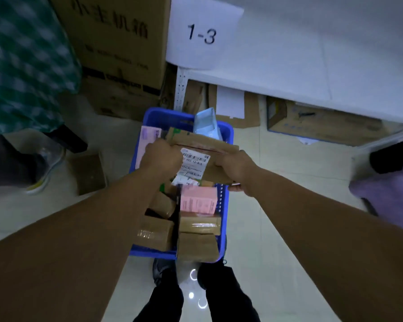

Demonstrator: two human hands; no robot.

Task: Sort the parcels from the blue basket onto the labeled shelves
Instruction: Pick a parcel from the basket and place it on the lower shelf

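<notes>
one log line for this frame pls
stage: pick | left hand + right hand: grip on box | over basket | shelf sign: 1-3

Both hands, left point(163, 156) and right point(236, 169), grip a labelled parcel point(205, 156) above the blue basket point(223, 198) of parcels.

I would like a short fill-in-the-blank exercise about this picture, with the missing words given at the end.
1. Both hands hold a brown cardboard parcel above the ____ basket.
2. The sign on the white shelf reads ____.
3. The left hand and the right hand grip opposite ____ of the parcel.
4. A white ____ label is stuck on the parcel.

Missing words: blue; 1-3; ends; barcode
</notes>
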